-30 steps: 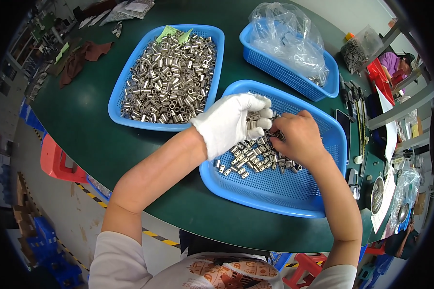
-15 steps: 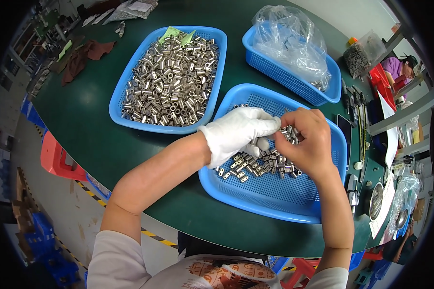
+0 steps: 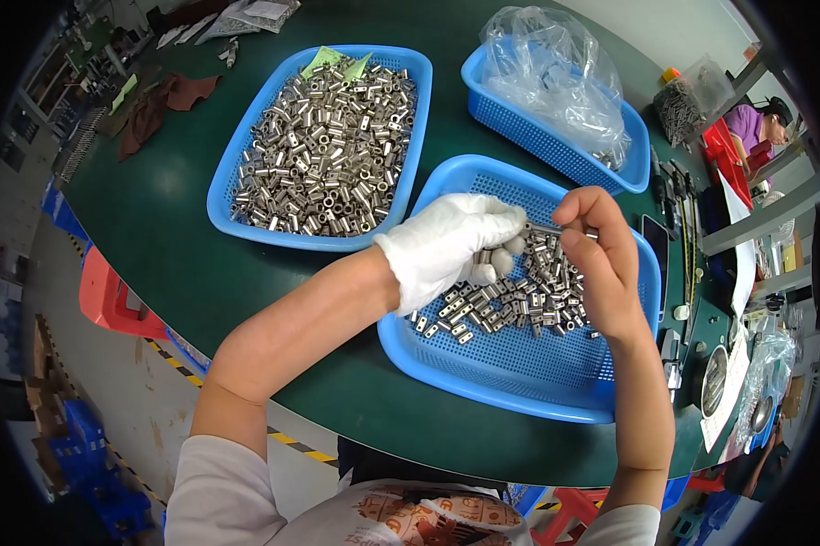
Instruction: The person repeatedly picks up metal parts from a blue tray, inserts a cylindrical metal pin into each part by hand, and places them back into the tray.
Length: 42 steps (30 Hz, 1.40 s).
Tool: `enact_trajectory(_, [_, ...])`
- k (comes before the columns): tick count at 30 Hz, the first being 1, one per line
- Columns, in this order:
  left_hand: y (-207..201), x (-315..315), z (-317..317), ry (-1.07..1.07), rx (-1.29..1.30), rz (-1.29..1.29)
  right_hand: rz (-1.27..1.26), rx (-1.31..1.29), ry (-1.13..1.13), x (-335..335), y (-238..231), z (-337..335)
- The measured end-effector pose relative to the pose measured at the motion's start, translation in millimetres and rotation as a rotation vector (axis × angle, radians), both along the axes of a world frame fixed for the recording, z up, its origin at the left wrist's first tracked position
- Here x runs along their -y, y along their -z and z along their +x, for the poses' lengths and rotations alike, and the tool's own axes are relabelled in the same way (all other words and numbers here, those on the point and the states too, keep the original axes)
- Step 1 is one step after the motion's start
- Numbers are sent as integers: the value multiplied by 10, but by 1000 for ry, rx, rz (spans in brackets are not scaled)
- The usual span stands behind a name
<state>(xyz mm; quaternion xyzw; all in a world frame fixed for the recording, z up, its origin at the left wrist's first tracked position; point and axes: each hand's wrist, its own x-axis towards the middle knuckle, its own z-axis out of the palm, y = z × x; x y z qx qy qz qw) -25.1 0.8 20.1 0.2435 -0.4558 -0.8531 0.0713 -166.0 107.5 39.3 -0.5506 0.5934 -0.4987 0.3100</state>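
My left hand (image 3: 451,241), in a white glove, is closed above the front blue basket (image 3: 483,387). Its thumb and fingertips pinch something mostly hidden, at one end of a thin metal rod (image 3: 546,228). The rod's other end is between the thumb and fingers of my bare right hand (image 3: 608,264). Beneath both hands lie many small metal sleeves (image 3: 496,309) with holes in their sides, heaped in the basket's middle.
A second blue basket (image 3: 219,202), heaped with similar sleeves, stands at left. Behind, another blue basket (image 3: 556,156) holds clear plastic bags (image 3: 551,77). Calipers (image 3: 669,359) and a phone (image 3: 652,250) lie at right. A person (image 3: 751,132) sits beyond.
My right hand has moved right, away from the left fingertips, and its fingers have loosened. The thin rod now shows between the hands. My left hand stays nearly in place.
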Motion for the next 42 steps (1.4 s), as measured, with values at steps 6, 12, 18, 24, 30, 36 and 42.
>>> enact_trajectory(6, [32,4,0,59,-13,-88,-5,-44,-31,50,112,92])
enact_trajectory(12, [-30,-11,2,-110,38,-45,8,33,58,33,36,-50])
enact_trajectory(18, [58,96,0,-145,-144,299,145,-954,-75,109,319,-47])
enact_trajectory(24, [76,98,-23,-142,-112,328,199,-1008,-2,118,429,-1])
enact_trajectory(30, [104,80,-13,-107,-86,140,53,-1004,20,108,260,22])
enact_trajectory(36, [-33,-11,-19,78,88,-83,-218,-861,231,67,60,106])
enact_trajectory(42, [-1,11,6,66,18,-40,-286,-533,171,86,120,14])
